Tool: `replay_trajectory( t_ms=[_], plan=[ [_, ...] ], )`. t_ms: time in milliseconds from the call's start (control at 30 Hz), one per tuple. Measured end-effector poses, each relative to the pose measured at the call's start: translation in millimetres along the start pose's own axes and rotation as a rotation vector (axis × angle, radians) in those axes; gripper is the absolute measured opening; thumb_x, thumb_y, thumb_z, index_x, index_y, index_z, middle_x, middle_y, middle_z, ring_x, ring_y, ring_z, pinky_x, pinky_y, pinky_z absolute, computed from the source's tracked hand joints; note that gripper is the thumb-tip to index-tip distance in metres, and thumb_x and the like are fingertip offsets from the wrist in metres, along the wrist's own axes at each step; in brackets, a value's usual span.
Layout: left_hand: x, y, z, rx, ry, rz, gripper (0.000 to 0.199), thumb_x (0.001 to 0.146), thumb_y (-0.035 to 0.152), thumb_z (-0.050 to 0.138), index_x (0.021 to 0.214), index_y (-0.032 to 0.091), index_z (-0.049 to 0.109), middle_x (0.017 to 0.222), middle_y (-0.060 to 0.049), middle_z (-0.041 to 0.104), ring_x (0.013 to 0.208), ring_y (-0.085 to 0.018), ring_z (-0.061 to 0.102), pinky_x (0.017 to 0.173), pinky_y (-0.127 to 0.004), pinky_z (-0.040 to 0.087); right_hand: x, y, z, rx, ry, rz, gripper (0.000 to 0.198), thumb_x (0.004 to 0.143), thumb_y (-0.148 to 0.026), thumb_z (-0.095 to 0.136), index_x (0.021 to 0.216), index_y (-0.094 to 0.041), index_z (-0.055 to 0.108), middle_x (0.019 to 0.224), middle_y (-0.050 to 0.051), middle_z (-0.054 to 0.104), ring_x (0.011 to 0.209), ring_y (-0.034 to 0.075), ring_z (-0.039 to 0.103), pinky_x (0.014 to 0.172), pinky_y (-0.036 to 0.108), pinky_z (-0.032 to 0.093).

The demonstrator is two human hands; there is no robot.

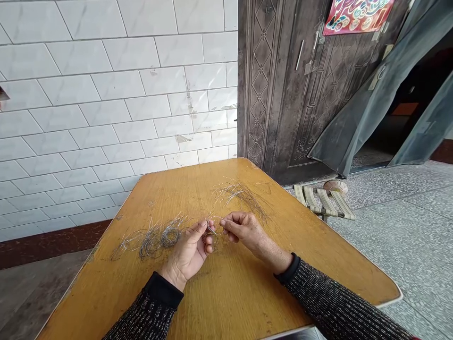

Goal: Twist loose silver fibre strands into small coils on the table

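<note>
Over the middle of the wooden table (226, 293), my left hand (191, 248) pinches a thin looped wire (216, 233) between thumb and fingers, palm turned up. My right hand (244, 230) grips the same wire at the loop's right side, thumb against forefinger. Left of my left hand lie coiled wires (171, 236) and a looser tangle of wire loops (150, 243). Beyond my right hand, a spread bundle of loose wires (244, 194) rests on the tabletop. The wire's ends are too fine to make out.
A white tiled wall (116, 108) stands behind the table on the left, and a dark carved door (283, 94) on the right. A striped folding stool (323, 200) with a round object (335, 186) behind it stands right of the table. A grey curtain (368, 108) hangs in the doorway.
</note>
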State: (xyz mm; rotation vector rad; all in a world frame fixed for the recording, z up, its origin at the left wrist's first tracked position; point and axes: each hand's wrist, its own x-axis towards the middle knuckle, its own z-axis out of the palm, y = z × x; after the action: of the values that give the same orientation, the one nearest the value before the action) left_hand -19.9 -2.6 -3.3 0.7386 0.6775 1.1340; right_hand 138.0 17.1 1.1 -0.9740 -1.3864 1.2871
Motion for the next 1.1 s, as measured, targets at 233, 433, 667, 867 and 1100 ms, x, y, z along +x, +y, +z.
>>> replay_trajectory(
  t_ms=[233, 433, 667, 867, 1100],
  plan=[
    [-1.7, 0.9, 1.1, -0.023, -0.031, -0.012, 0.016, 0.068, 0.022, 0.072, 0.079, 0.013, 0.064, 0.072, 0.002, 0.054, 0.053, -0.003, 0.048, 0.045, -0.014, 0.040, -3.6, -5.5, 0.4, 0.030, -0.034, 0.020, 0.030, 0.064, -0.042, 0.064, 0.055, -0.015, 0.054, 0.048, -0.004, 0.053, 0.037, 0.004, 0.043, 0.038, 0.018, 0.031],
    [-1.0, 1.2, 2.3, -0.023, 0.013, 0.000, 0.017, 0.066, 0.020, 0.074, 0.077, 0.012, 0.064, 0.071, 0.002, 0.057, 0.058, -0.005, 0.053, 0.050, -0.015, 0.045, -4.8, -7.3, 0.4, 0.048, -0.048, -0.007, 0.031, 0.065, -0.044, 0.064, 0.058, -0.015, 0.055, 0.048, -0.004, 0.053, 0.036, 0.004, 0.042, 0.037, 0.018, 0.031],
    [0.8, 0.4, 3.6, -0.011, 0.038, 0.014, 0.014, 0.065, 0.016, 0.074, 0.074, 0.010, 0.065, 0.067, 0.000, 0.060, 0.058, -0.006, 0.055, 0.052, -0.015, 0.046, -7.2, -7.1, 3.2, 0.056, -0.179, 0.023, 0.030, 0.062, -0.043, 0.068, 0.067, -0.015, 0.059, 0.052, -0.005, 0.055, 0.039, 0.003, 0.045, 0.038, 0.016, 0.034],
    [0.5, -0.8, 4.0, 0.049, 0.035, 0.046, 0.016, 0.064, 0.017, 0.074, 0.077, 0.011, 0.066, 0.069, -0.001, 0.061, 0.058, -0.007, 0.055, 0.050, -0.017, 0.045, -8.1, -8.8, 3.5, 0.014, -0.221, 0.077, 0.027, 0.062, -0.040, 0.067, 0.060, -0.015, 0.057, 0.047, -0.006, 0.054, 0.035, 0.003, 0.043, 0.036, 0.015, 0.033],
    [1.2, -1.2, 4.3, 0.179, 0.087, 0.129, 0.022, 0.058, 0.023, 0.077, 0.073, 0.011, 0.066, 0.064, -0.001, 0.060, 0.054, -0.008, 0.053, 0.048, -0.019, 0.042, -8.5, -7.3, 4.2, -0.050, -0.243, 0.110, 0.023, 0.063, -0.036, 0.064, 0.060, -0.015, 0.055, 0.046, -0.006, 0.052, 0.033, 0.002, 0.041, 0.034, 0.015, 0.030]
  ],
)
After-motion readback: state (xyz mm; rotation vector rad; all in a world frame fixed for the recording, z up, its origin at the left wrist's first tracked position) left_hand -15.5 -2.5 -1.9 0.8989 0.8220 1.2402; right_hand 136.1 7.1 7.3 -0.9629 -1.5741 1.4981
